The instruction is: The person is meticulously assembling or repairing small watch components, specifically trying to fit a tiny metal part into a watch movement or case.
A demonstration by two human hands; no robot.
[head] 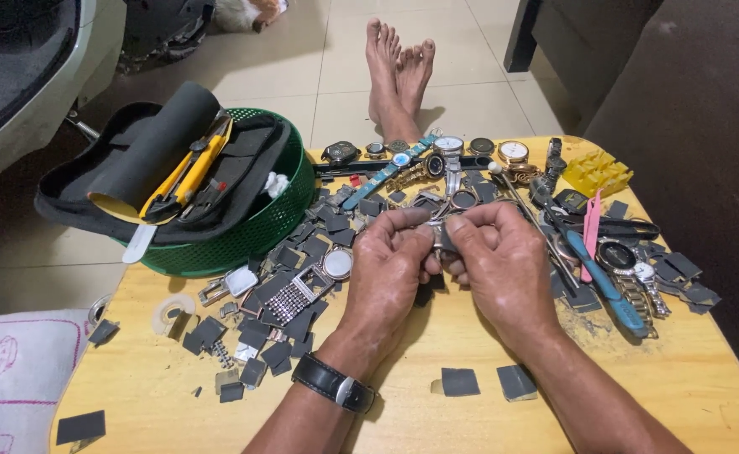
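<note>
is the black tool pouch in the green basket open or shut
Open. The black tool pouch lies spread across the green basket, its flap folded back, with yellow-handled pliers exposed on top.

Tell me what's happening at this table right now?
A person sits at a low wooden table and pinches a small metal watch part between both hands, the left hand and right hand meeting over the middle. Around them lie many watches, loose metal bands and small dark grey squares. A green basket holding a black tool pouch with a yellow-handled tool stands at the left.
</note>
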